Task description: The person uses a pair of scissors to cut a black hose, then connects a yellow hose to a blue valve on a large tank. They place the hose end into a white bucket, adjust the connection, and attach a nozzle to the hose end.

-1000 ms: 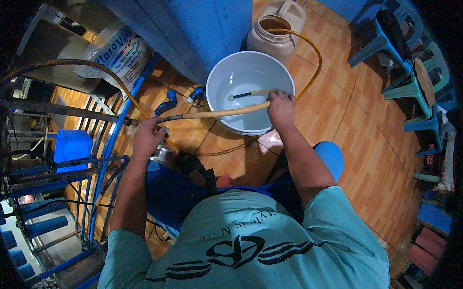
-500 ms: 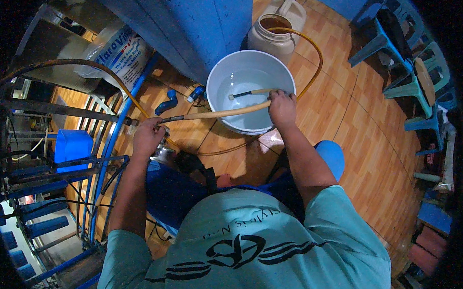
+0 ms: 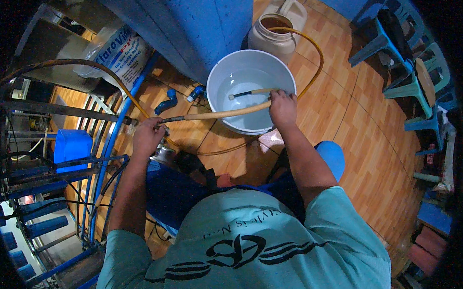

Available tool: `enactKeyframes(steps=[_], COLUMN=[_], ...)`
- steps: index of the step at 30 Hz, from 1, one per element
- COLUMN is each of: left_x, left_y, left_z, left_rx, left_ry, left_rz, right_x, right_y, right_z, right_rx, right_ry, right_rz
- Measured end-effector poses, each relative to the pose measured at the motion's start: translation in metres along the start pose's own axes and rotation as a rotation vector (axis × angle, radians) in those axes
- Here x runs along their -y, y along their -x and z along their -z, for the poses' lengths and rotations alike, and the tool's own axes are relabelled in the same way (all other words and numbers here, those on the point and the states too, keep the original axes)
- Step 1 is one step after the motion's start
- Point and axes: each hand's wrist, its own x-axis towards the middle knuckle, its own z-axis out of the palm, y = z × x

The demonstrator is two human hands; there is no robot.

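Note:
A tan flexible hose (image 3: pixel 225 114) stretches between my two hands. My left hand (image 3: pixel 149 135) pinches its dark end, beside a metal pipe fitting (image 3: pixel 132 121). Over the right rim of a white bucket (image 3: pixel 214 67), my right hand (image 3: pixel 283 107) is closed round the hose. From that hand a shorter length doubles back over the bucket, ending in a black section with a pale tip (image 3: pixel 231 96). Clear water (image 3: pixel 238 83) stands in the bucket. Whether the pale tip touches the water I cannot tell.
An amber hose (image 3: pixel 321 61) curves into a wide-mouthed beige jug (image 3: pixel 260 41) behind the bucket. Blue pipe elbows (image 3: pixel 166 102) lie on the wood-patterned floor. A metal rack (image 3: pixel 101 160) with a blue container (image 3: pixel 73 149) stands left. Plastic chairs (image 3: pixel 422 90) line the right.

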Motion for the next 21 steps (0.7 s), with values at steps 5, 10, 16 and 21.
enactKeyframes(steps=[5,10,16,21], left_x=[0.0017,0.0014,0.0002,0.0004], left_y=[0.0007,0.0002,0.0003,0.0003], left_z=[-0.0019,-0.0010,-0.0001,0.0005], left_rx=[-0.029,-0.031,-0.017,-0.013], left_ry=[0.002,0.009,-0.006,-0.001], left_rz=[-0.014,-0.024,-0.006,-0.013], right_x=[0.0012,0.0012,-0.0004,0.0000], right_y=[0.0000,-0.0005,-0.0001,-0.0008], right_z=[0.0022,0.0016,0.0001,0.0005], right_rx=[0.013,0.022,-0.006,0.013], right_ry=[0.005,0.021,-0.002,0.000], right_rz=[-0.007,-0.007,0.014,0.005])
